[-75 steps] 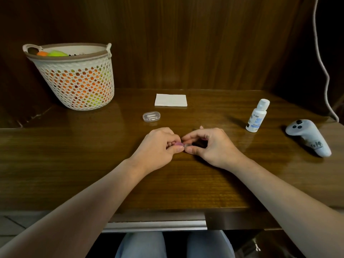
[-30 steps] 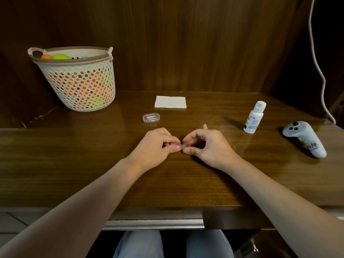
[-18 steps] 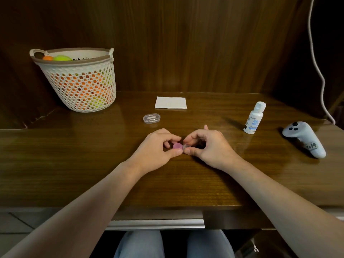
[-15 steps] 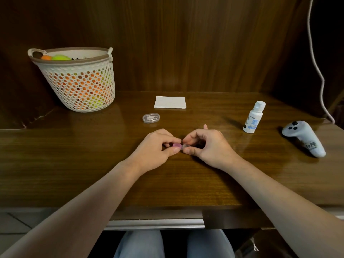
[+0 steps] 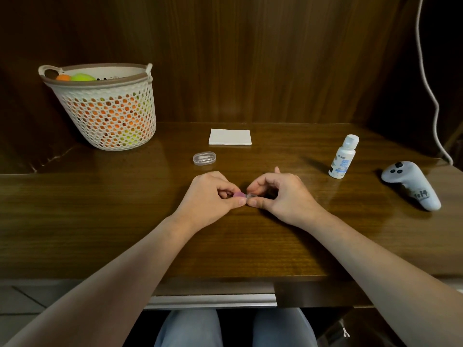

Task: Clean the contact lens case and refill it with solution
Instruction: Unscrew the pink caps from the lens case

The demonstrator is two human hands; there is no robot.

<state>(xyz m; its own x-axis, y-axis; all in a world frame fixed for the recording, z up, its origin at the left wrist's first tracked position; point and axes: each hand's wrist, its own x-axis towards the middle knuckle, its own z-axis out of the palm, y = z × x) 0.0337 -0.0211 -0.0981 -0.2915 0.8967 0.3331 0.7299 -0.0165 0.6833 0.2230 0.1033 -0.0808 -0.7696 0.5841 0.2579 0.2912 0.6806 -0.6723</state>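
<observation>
Both hands meet at the middle of the wooden desk around a small contact lens case (image 5: 244,195). My left hand (image 5: 209,196) pinches its pink cap between thumb and fingers. My right hand (image 5: 281,195) pinches the clear end of the case. Most of the case is hidden by my fingers. A white bottle of solution (image 5: 342,157) stands upright, cap on, to the right of my right hand. A folded white tissue (image 5: 230,137) lies flat at the back of the desk.
A small clear plastic box (image 5: 204,158) lies behind my left hand. A perforated white basket (image 5: 110,113) with orange and green balls stands at the back left. A grey controller (image 5: 411,184) rests at the far right. A white cable (image 5: 429,81) hangs down the right wall.
My hands have stayed together on the case. The left fingers have shifted slightly on the pink cap, which shows a little more or less between frames.
</observation>
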